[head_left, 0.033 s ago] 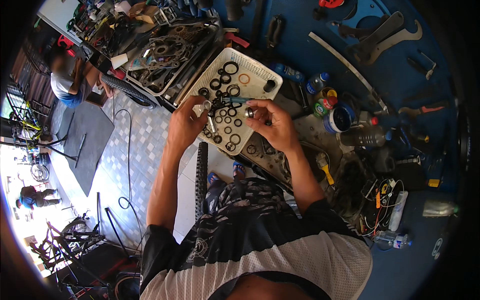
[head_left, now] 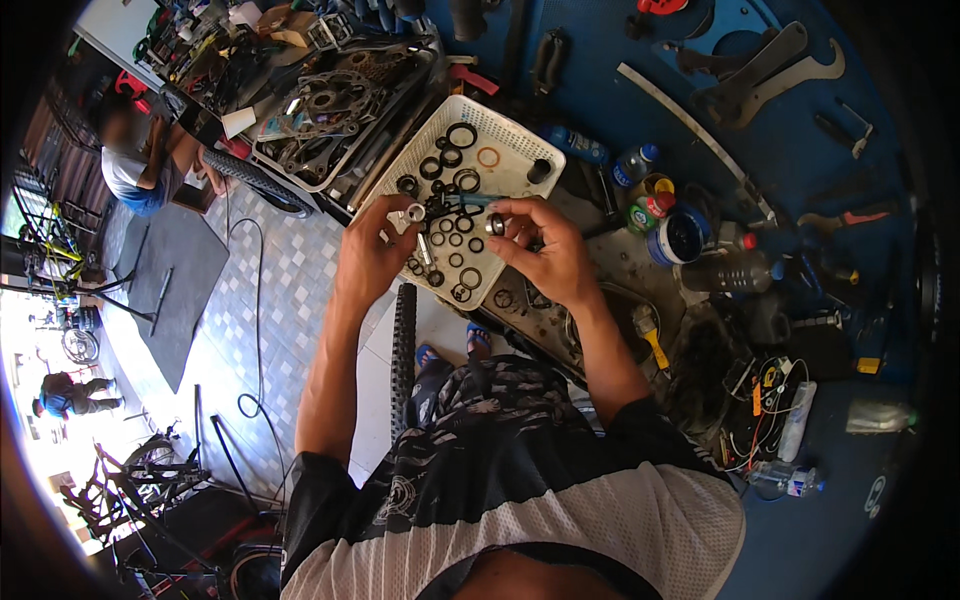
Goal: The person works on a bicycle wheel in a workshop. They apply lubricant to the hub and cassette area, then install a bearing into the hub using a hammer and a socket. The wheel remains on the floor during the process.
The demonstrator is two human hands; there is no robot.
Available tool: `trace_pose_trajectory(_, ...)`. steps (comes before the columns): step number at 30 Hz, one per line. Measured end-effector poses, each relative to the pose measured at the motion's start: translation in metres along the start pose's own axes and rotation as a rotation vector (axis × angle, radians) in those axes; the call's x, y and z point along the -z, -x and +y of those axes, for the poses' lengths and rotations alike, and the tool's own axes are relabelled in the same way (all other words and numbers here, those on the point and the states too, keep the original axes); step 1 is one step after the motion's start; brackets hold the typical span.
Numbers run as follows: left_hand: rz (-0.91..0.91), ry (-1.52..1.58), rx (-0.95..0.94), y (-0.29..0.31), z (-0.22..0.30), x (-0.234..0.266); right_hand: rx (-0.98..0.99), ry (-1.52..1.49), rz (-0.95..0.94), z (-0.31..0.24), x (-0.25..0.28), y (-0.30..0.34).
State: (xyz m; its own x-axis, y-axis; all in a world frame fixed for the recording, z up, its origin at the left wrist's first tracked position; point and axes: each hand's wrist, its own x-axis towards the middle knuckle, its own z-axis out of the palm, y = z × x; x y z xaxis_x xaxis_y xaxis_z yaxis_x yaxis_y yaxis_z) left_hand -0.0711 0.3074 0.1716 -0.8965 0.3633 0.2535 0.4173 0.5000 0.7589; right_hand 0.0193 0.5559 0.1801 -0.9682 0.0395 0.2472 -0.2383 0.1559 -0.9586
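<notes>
My left hand (head_left: 375,248) is closed in a pinch on a small silver metal ring (head_left: 416,212), its round opening facing up. My right hand (head_left: 546,246) grips a dark-and-silver bearing-like ring (head_left: 495,224) between thumb and fingertips. Both hands hover over a cream plastic basket (head_left: 531,140) with perforated sides. Several black rings and spacers lie in it, along with a thin copper-coloured ring (head_left: 488,157) and a black cylinder (head_left: 539,171). Close to my left fingers a silver tube (head_left: 424,250) lies in the basket. A bluish strip (head_left: 474,200) shows between my hands.
Left of the basket stands a tray of metal parts (head_left: 325,130). On the right are bottles (head_left: 635,166), a white tub (head_left: 676,240) and a yellow-handled brush (head_left: 651,335). Tools hang on the blue wall (head_left: 590,60). A bicycle tyre (head_left: 403,350) stands below; another person (head_left: 135,170) sits far left.
The ring in my right hand has shifted slightly left and turned, showing more of its dark opening. The silver ring in my left hand has tilted a little. Both stay held.
</notes>
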Motion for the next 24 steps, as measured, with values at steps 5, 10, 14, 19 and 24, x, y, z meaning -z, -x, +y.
trace_pose_trajectory(5, 0.047, 0.125, -0.045, 0.009, 0.029, 0.000, 0.324, 0.350, -0.031, -0.033, -0.015, -0.021)
trace_pose_trajectory(10, 0.092, 0.155, -0.102, 0.018, 0.039, 0.001, 0.471, 0.480, -0.078, -0.042, -0.031, -0.031)
trace_pose_trajectory(14, 0.124, 0.153, -0.137, 0.021, 0.039, 0.001, 0.500, 0.493, -0.090, -0.043, -0.037, -0.032)
trace_pose_trajectory(19, 0.134, 0.178, -0.147, 0.023, 0.038, 0.002, 0.508, 0.491, -0.081, -0.047, -0.039, -0.032)
trace_pose_trajectory(24, 0.160, 0.222, -0.188, 0.024, 0.038, 0.000, 0.548, 0.500, -0.094, -0.053, -0.037, -0.031)
